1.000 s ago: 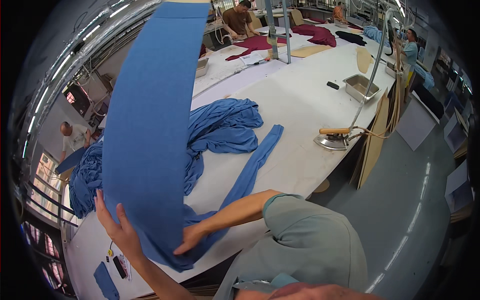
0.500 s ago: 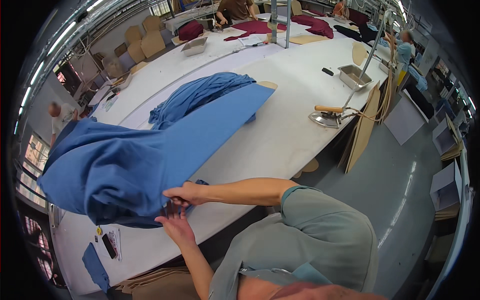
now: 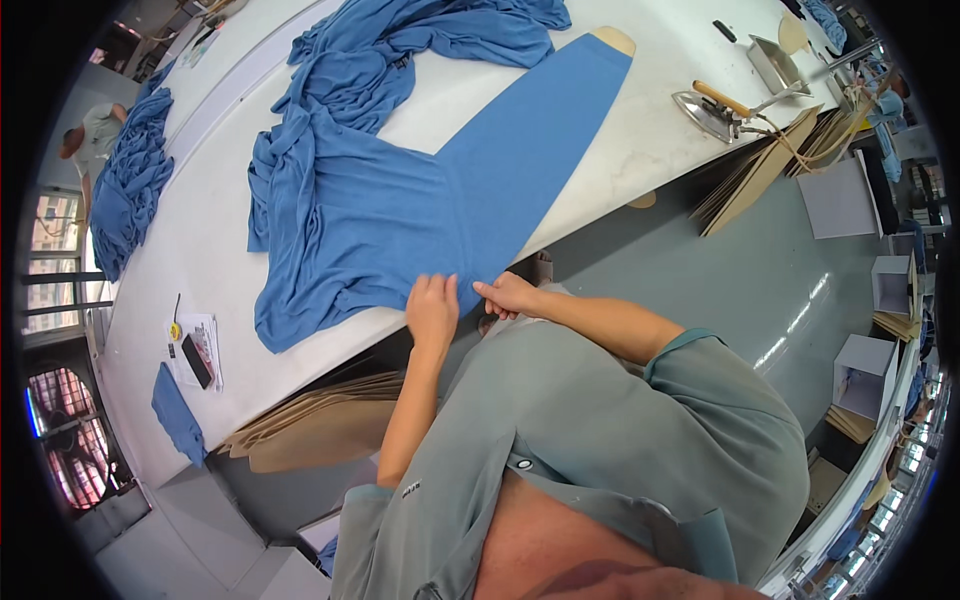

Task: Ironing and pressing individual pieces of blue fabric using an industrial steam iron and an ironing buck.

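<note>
A blue knit garment [image 3: 390, 220] lies across the white table [image 3: 350, 365], with one sleeve stretched smooth toward the far right. A tan form [image 3: 615, 40] pokes out of that sleeve's end. At the table's near edge my left hand [image 3: 433, 308] grips the garment's cloth, fingers curled down over it. Just to its right, my right hand [image 3: 507, 294] pinches the same cloth between thumb and fingers. The garment's body is wrinkled and spreads to the left of my hands.
More blue garments [image 3: 350, 60] are heaped behind, and another pile [image 3: 135, 180] is at the left beside a person [image 3: 100, 140]. An iron [image 3: 712, 112] rests near a metal tray [image 3: 775, 65]. Papers with a phone [image 3: 197, 360] lie at left. Brown boards [image 3: 320, 420] lean under the table.
The garment, bunched and lifted before, now lies spread on the table. My hands have come to its near edge, and the left has closed on the cloth. The view has tilted down.
</note>
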### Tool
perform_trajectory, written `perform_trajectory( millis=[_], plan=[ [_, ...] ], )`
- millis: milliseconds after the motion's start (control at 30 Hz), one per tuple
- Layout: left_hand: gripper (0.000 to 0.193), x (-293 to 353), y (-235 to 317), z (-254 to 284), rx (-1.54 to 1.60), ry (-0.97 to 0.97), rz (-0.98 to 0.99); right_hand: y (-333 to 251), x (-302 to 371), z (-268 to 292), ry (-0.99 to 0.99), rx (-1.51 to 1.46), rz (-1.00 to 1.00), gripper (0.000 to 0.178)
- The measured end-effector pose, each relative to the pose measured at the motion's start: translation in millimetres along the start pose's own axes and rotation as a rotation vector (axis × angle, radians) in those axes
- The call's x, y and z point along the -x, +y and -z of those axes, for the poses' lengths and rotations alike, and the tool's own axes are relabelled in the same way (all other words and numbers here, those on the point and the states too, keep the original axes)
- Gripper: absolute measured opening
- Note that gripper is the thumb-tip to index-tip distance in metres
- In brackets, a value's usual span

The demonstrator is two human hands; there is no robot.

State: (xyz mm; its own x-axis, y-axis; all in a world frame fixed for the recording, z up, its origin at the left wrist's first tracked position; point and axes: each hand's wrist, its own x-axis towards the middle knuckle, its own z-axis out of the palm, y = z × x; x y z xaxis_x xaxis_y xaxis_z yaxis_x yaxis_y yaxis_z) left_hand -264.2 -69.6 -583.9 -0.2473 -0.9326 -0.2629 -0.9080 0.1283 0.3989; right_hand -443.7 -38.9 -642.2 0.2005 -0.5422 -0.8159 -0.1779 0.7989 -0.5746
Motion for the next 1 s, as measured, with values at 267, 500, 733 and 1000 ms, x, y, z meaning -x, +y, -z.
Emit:
perform_trajectory(
  millis=[267, 500, 733, 1000],
  plan=[
    [0.063, -18, -4, -71, -0.264, 0.436, -0.111, -48, 26, 104, 0.097, 0.076, 0.096, 0.057],
    [0.065, -11, -2, -76, -0.281, 0.434, -0.097, -91, -34, 318, 0.980, -0.462, 0.550, 0.047],
    [0.067, -9, 2, -73, -0.287, 0.341, -0.008, -110, -16, 377, 0.411, -0.657, 0.386, 0.035],
    [0.065, -14, -8, -59, -0.279, 0.259, -0.100, -95, 40, 374, 0.461, -0.408, 0.346, 0.034]
  ],
)
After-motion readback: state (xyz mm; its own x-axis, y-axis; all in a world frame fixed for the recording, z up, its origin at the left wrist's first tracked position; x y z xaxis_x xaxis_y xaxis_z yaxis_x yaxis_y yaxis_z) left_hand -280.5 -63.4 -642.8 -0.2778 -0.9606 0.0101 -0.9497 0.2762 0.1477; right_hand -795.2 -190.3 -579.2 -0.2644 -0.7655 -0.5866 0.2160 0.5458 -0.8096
